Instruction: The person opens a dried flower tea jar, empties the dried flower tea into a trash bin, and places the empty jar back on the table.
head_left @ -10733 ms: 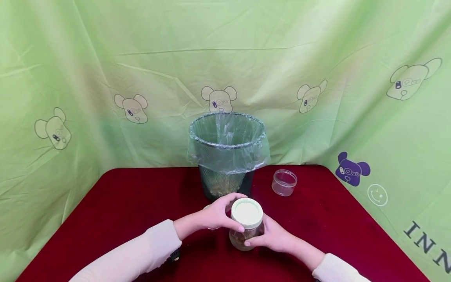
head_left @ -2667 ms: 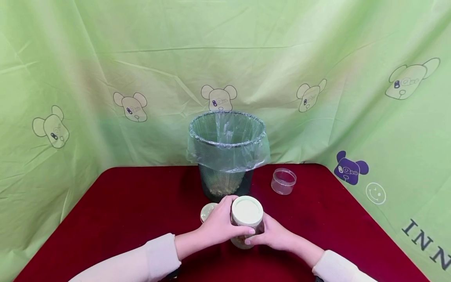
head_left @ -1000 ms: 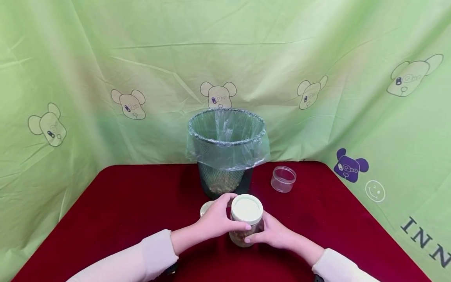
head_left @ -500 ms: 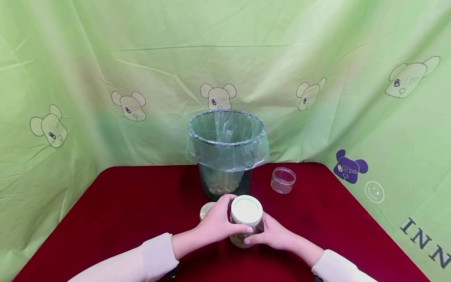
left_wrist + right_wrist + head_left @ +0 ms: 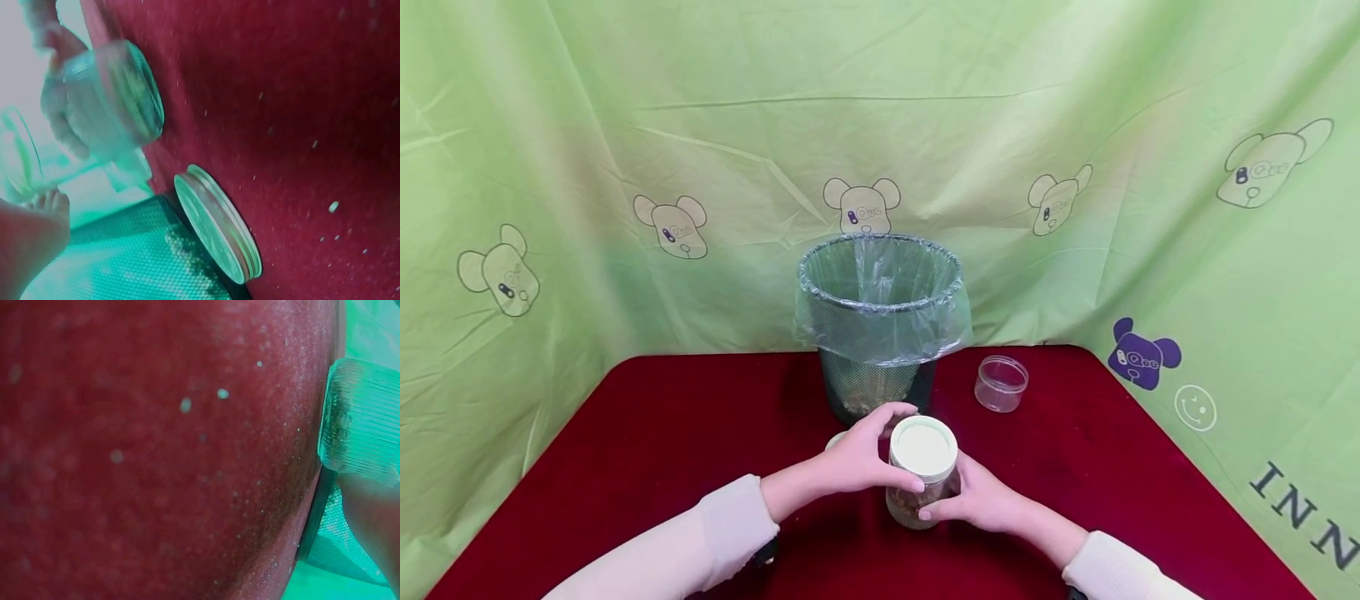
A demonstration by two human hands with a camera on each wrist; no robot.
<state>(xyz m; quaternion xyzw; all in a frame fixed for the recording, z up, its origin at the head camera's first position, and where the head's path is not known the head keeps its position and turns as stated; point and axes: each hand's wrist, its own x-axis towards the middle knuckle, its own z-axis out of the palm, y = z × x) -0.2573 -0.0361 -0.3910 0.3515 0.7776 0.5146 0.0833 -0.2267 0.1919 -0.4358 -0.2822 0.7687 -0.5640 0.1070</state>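
A clear jar (image 5: 910, 507) with dark bits inside stands on the red cloth, capped by a pale screw lid (image 5: 923, 447). My left hand (image 5: 867, 458) curves round the lid from the left, its thumb in front and fingertips behind. Whether the palm touches the lid cannot be seen. From the right, my right hand (image 5: 983, 497) grips the jar's body, thumb across the front. The jar (image 5: 362, 419) shows ribbed sides in the right wrist view. A loose round lid (image 5: 215, 225) lies beside the bin in the left wrist view; my left hand mostly covers it in the head view.
Behind the hands stands a black mesh bin (image 5: 876, 383) lined with a clear plastic bag (image 5: 880, 333). To its right is a small clear tub (image 5: 1001, 385) without a lid. Pale crumbs (image 5: 334, 205) dot the red cloth. Green curtain (image 5: 737, 150) surrounds the table's back and sides.
Over the last half second my left thumb has moved left along the jar's front and the left fingertips have shifted back round the lid. My right hand and the jar keep their place.
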